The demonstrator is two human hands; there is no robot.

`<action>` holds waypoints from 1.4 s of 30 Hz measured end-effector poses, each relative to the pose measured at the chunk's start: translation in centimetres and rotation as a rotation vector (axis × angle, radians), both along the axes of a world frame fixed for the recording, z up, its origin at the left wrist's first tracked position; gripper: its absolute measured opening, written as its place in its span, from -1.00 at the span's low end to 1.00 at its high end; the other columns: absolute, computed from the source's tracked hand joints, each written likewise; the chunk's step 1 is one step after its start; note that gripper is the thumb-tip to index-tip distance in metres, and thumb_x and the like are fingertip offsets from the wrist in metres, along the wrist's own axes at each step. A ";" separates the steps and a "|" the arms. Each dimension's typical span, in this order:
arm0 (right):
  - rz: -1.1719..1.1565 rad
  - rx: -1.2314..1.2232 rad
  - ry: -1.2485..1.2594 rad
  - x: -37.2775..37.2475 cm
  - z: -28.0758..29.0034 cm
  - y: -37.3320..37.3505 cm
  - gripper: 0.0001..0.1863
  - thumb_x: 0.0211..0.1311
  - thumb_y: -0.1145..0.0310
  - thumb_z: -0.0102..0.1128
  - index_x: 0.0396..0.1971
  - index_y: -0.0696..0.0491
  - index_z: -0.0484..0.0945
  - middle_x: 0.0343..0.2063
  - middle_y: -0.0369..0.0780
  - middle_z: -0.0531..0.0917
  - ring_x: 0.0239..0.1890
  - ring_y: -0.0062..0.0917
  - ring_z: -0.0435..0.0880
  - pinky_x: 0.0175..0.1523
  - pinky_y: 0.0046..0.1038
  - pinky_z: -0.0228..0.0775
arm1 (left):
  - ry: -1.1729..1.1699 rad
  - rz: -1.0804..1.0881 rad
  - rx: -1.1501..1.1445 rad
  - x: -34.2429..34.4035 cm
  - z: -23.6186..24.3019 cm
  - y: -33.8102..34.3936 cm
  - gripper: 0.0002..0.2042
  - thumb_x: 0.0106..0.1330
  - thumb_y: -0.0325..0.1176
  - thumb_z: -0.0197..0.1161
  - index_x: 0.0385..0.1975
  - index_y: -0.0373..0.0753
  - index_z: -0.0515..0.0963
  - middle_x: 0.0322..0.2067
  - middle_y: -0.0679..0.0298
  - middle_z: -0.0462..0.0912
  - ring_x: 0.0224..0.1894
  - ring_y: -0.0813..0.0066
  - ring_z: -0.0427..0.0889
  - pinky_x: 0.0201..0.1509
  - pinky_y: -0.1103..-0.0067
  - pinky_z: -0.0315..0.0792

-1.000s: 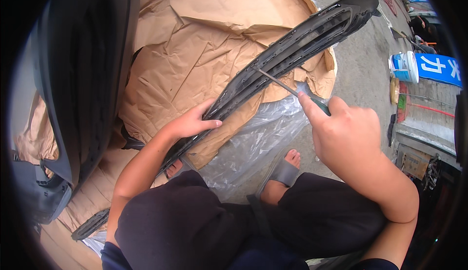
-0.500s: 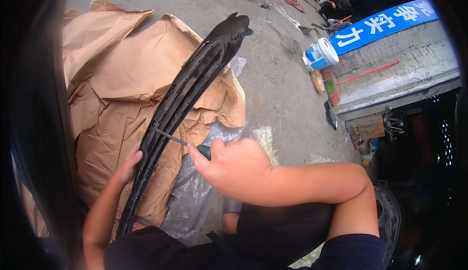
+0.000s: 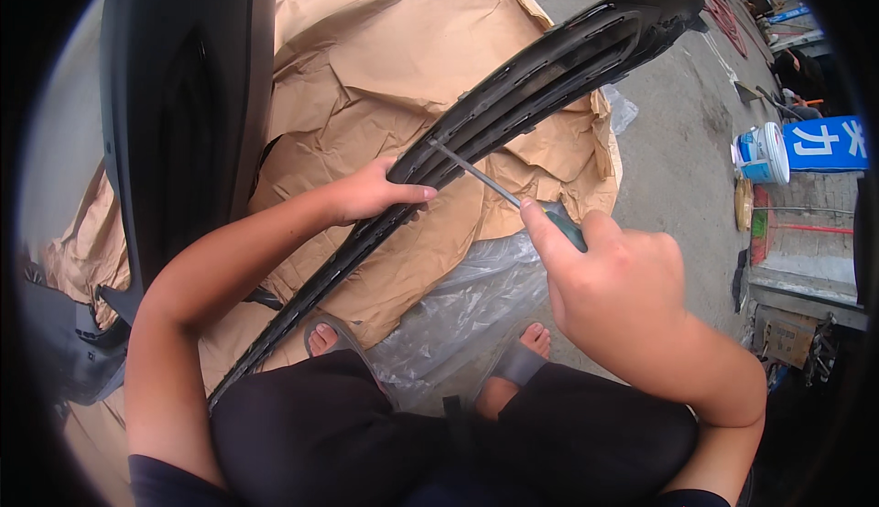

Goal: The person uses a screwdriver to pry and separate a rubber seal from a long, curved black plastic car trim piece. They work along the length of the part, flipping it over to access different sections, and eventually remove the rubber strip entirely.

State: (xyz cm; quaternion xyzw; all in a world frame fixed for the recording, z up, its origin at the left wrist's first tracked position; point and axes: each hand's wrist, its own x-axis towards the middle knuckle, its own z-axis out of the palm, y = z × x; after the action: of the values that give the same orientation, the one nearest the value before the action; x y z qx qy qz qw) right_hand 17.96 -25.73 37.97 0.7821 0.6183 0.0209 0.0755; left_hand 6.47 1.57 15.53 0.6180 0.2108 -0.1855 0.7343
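A long black plastic slatted trim piece (image 3: 549,67) runs diagonally from my lap to the upper right. My left hand (image 3: 389,191) grips it near the middle, thumb across the front. My right hand (image 3: 613,278) is closed on the green handle of a screwdriver (image 3: 481,177), whose metal shaft reaches to a slot in the trim, just above and right of my left thumb; whether the tip is inside the slot is unclear. Crumpled brown paper (image 3: 412,49) and clear plastic sheeting (image 3: 467,296) lie beneath the trim.
A large black molded panel (image 3: 183,104) stands at left. On the concrete floor at right are a white bucket (image 3: 765,154), a blue sign board (image 3: 819,145), a coiled red hose (image 3: 723,12) and cluttered tools. My sandalled feet (image 3: 522,360) are below.
The view swung right, then back. The screwdriver tip has moved down along the trim, closer to my left hand, than a second ago; both hands keep their grips.
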 end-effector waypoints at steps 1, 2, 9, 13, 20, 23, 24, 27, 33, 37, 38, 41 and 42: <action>0.002 0.011 0.016 0.1 -0.2 -0.1 -0.45 0.09 0.39 0.39 0.16 -0.17 0.78 -0.56 -0.27 0.49 -0.71 -0.38 0.52 -0.59 -0.28 0.24 | 0.034 0.011 0.035 -0.2 0.3 -0.4 -0.61 0.43 -0.15 0.50 0.01 -0.34 0.64 -0.20 0.21 0.76 -0.20 0.51 0.72 -0.07 0.49 0.60; 0.008 0.024 0.027 0.2 -0.5 -0.2 -0.46 0.09 0.40 0.39 0.16 -0.16 0.77 -0.57 -0.27 0.49 -0.71 -0.38 0.52 -0.59 -0.28 0.25 | 0.048 0.031 0.043 -0.2 0.6 -0.7 -0.64 0.44 -0.20 0.49 0.00 -0.35 0.64 -0.21 0.21 0.77 -0.22 0.49 0.73 -0.08 0.48 0.61; -0.078 0.048 0.209 0.5 -1.5 -0.2 -0.49 0.16 0.44 0.38 0.17 -0.11 0.76 -0.61 -0.20 0.51 -0.67 -0.25 0.57 -0.53 -0.19 0.36 | 0.035 0.051 0.044 -1.0 0.2 -1.1 -0.66 0.46 -0.30 0.46 0.05 -0.41 0.62 -0.17 0.11 0.81 -0.20 0.39 0.81 -0.01 0.44 0.70; -0.137 0.064 0.320 1.0 -1.7 -0.7 -0.52 0.20 0.42 0.37 0.17 -0.08 0.74 -0.59 -0.14 0.58 -0.61 -0.15 0.61 -0.47 -0.17 0.43 | 0.018 0.035 0.019 -1.0 -0.4 -1.4 -0.69 0.45 -0.31 0.45 0.03 -0.37 0.62 -0.20 0.17 0.78 -0.22 0.43 0.78 -0.04 0.45 0.66; -0.158 -0.030 0.300 1.3 -0.2 0.1 -0.51 0.16 0.47 0.41 0.15 -0.06 0.75 -0.58 -0.11 0.61 -0.54 -0.12 0.66 -0.40 -0.12 0.47 | -0.024 -0.047 0.015 -0.9 -1.3 -1.0 -0.59 0.42 -0.30 0.48 0.12 -0.41 0.59 -0.12 0.09 0.80 -0.10 0.34 0.82 0.06 0.38 0.70; -0.201 -0.125 0.332 0.8 2.5 -0.9 -0.51 0.16 0.50 0.40 0.14 -0.04 0.74 -0.56 -0.09 0.62 -0.51 -0.10 0.67 -0.37 -0.12 0.47 | 0.017 -0.022 -0.082 -1.1 -2.5 -0.8 -0.62 0.43 -0.32 0.44 0.13 -0.35 0.55 -0.08 0.16 0.76 -0.14 0.40 0.77 -0.01 0.43 0.65; -0.215 -0.151 0.377 1.0 3.5 -1.5 -0.51 0.16 0.51 0.40 0.14 -0.03 0.74 -0.56 -0.07 0.63 -0.51 -0.09 0.66 -0.36 -0.12 0.47 | 0.001 -0.023 -0.147 -1.1 -2.8 -0.6 -0.62 0.41 -0.35 0.43 0.13 -0.36 0.55 -0.09 0.14 0.76 -0.15 0.38 0.77 -0.01 0.42 0.66; -0.226 -0.082 0.494 1.4 3.9 -2.3 -0.50 0.15 0.54 0.39 0.15 0.01 0.73 -0.54 -0.04 0.63 -0.49 -0.06 0.65 -0.34 -0.14 0.45 | -0.014 -0.024 -0.274 -1.3 -3.1 -0.1 -0.63 0.36 -0.46 0.35 0.13 -0.42 0.53 -0.13 0.04 0.77 -0.16 0.26 0.81 0.00 0.35 0.71; -0.229 -0.053 0.510 0.8 3.7 -2.3 -0.47 0.14 0.56 0.41 0.18 0.04 0.71 -0.56 -0.03 0.61 -0.50 -0.06 0.62 -0.37 -0.14 0.38 | -0.036 -0.020 -0.369 -1.8 -1.4 -1.5 -0.57 0.33 -0.52 0.24 0.20 -0.49 0.49 -0.11 -0.09 0.78 -0.07 0.12 0.84 0.10 0.32 0.73; -0.192 -0.092 0.407 0.0 4.2 -2.0 -0.46 0.15 0.54 0.42 0.20 0.03 0.71 -0.58 -0.08 0.55 -0.54 -0.09 0.58 -0.40 -0.15 0.35 | 0.015 -0.015 -0.160 -1.8 0.1 -2.5 -0.62 0.32 -0.46 0.33 0.13 -0.40 0.54 -0.08 0.11 0.76 -0.08 0.39 0.76 0.07 0.44 0.63; -0.184 -0.103 0.375 -0.2 4.2 -1.9 -0.46 0.15 0.53 0.42 0.21 0.02 0.71 -0.58 -0.09 0.54 -0.54 -0.11 0.58 -0.40 -0.15 0.34 | 0.007 -0.036 -0.003 -1.8 0.3 -2.5 -0.65 0.31 -0.44 0.34 0.08 -0.37 0.58 -0.11 0.20 0.76 -0.09 0.47 0.71 0.06 0.49 0.58; -0.153 -0.120 0.268 -0.7 3.8 -1.7 -0.44 0.15 0.52 0.42 0.22 -0.01 0.71 -0.57 -0.13 0.51 -0.56 -0.15 0.57 -0.41 -0.15 0.34 | -0.025 -0.058 0.012 -1.7 0.8 -2.7 -0.67 0.29 -0.44 0.32 0.05 -0.36 0.60 -0.15 0.25 0.76 -0.11 0.52 0.67 0.04 0.53 0.54; -0.143 -0.126 0.236 -0.8 3.7 -1.7 -0.44 0.15 0.51 0.41 0.22 -0.01 0.70 -0.57 -0.14 0.51 -0.56 -0.16 0.57 -0.42 -0.15 0.35 | -0.031 -0.058 0.035 -1.7 0.9 -2.7 -0.67 0.28 -0.45 0.31 0.05 -0.36 0.60 -0.16 0.26 0.75 -0.12 0.52 0.66 0.03 0.53 0.54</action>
State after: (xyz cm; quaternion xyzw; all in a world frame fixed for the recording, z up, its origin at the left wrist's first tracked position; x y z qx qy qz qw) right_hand 17.17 -27.42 41.66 0.8147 0.5658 -0.1156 0.0525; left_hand 4.77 -1.16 16.42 0.6395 0.1847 -0.1932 0.7208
